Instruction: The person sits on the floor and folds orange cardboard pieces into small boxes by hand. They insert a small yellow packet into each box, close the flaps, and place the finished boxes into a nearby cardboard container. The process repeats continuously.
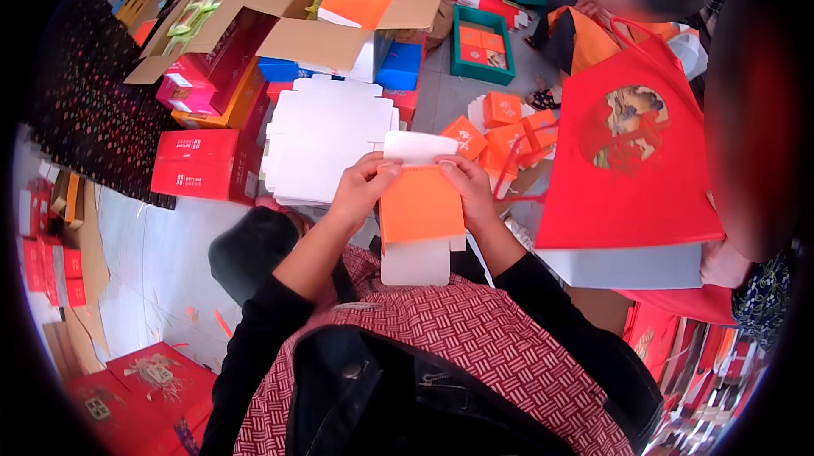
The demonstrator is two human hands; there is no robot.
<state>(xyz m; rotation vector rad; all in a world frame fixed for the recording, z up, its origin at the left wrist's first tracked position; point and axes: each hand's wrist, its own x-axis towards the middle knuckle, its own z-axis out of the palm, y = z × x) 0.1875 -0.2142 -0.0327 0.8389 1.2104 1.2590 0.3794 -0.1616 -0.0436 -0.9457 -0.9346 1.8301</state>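
Between my two hands, above my lap, is a small orange carton (421, 206) with white flaps standing out at its top and bottom ends. My left hand (366, 186) pinches its upper left corner, thumb on the fold below the top flap. At the upper right corner my right hand (468, 184) grips the same fold, thumb in front. Beyond my left hand lies a stack of flat white cardboard blanks (326, 138). Several finished-looking orange boxes (504, 135) are piled just past my right hand.
An open brown carton (322, 42) stands ahead on stacked coloured boxes, beside a red box (203, 165). A teal tray (482, 44) holds orange boxes. On the right, a person's hand (725, 262) is at a large red bag (627, 176). Another person sits farther back.
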